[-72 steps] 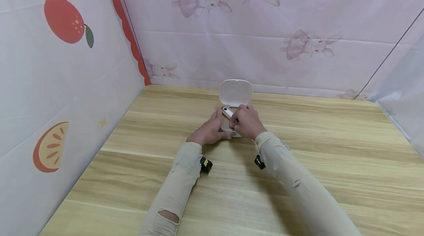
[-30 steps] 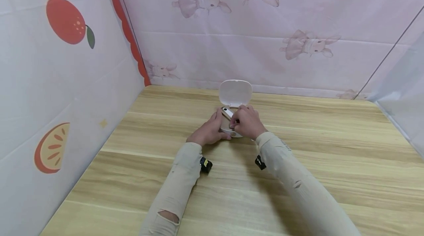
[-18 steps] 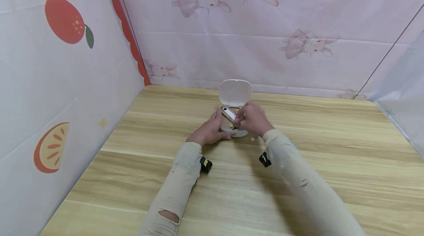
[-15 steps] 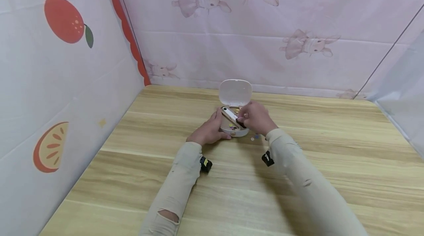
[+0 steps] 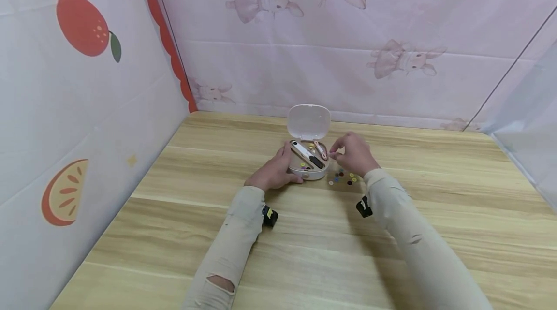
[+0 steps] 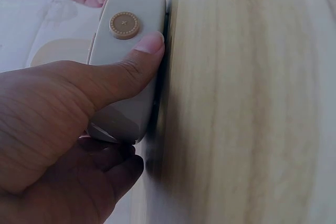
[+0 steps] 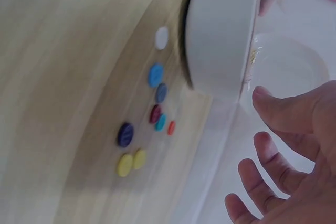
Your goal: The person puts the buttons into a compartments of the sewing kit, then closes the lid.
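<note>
On the wooden table (image 5: pixel 196 165), the left hand (image 5: pixel 271 171) is gripping an open white box (image 5: pixel 316 174) between thumb and curled fingers. Just beside the box, the right hand (image 5: pixel 356 155) is hovering with fingers loosely bent and parted, while coloured buttons (image 7: pixel 155 114) are lying scattered nearby.

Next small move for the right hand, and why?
Probably lower the right hand and pinch one of the loose buttons: no item shows in its fingers, the buttons lie on the table beside the white box, and the left hand is gripping that box, whose lid stands open.
</note>
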Action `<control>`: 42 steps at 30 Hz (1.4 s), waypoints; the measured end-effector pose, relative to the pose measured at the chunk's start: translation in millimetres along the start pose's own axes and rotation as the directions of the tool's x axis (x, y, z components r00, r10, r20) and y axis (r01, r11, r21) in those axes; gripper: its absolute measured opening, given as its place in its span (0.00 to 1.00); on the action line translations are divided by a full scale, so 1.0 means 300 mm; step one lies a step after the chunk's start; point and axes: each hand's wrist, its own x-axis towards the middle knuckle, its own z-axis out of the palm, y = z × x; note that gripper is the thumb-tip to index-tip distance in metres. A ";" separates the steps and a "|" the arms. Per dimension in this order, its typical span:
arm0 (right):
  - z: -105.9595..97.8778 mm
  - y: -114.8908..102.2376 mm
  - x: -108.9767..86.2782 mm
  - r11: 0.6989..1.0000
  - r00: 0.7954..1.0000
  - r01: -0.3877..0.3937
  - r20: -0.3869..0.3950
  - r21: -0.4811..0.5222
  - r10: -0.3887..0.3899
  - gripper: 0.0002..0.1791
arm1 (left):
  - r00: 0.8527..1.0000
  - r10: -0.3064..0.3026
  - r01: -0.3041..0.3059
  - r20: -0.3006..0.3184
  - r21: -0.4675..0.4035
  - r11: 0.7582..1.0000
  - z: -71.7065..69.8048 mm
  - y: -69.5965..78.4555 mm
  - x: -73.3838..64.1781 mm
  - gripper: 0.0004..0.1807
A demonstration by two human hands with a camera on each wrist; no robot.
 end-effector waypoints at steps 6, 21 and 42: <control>0.009 0.032 -0.009 0.998 0.998 -0.070 0.009 -0.003 0.070 0.02 | 1.000 0.007 -0.007 0.001 0.000 1.000 -0.002 -0.001 -0.001 0.64; 0.036 0.080 -0.011 0.983 0.982 -0.176 0.066 -0.045 0.179 0.07 | 1.000 -0.001 0.001 0.009 0.003 1.000 -0.001 -0.003 0.004 0.63; 0.047 0.099 -0.018 0.973 0.972 -0.215 0.082 -0.085 0.222 0.10 | 1.000 0.027 -0.027 0.011 0.029 0.999 -0.003 -0.003 0.002 0.64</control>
